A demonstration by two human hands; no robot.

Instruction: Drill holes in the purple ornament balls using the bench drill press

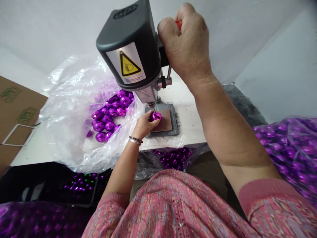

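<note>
A small drill press (127, 49) with a dark housing and a yellow warning label stands on the white table. My left hand (144, 125) pinches a shiny purple faceted ball (156, 116) between thumb and fingers. The ball rests on a brown wooden board (165, 123) that lies on the press's grey base (176, 127). Directly above the ball is the drill bit (154, 109); whether its tip touches the ball I cannot tell. Up at the right of the housing, my right hand (188, 43) is wrapped round a red knob (178, 24) on the press's lever.
Many purple balls (109, 115) lie in an opened clear plastic bag (71, 132) left of the press. A cardboard box (18, 112) stands at the far left. Filled bags of purple balls (292, 155) sit at the right and below the table edge. Dark shavings dot the tabletop (189, 122).
</note>
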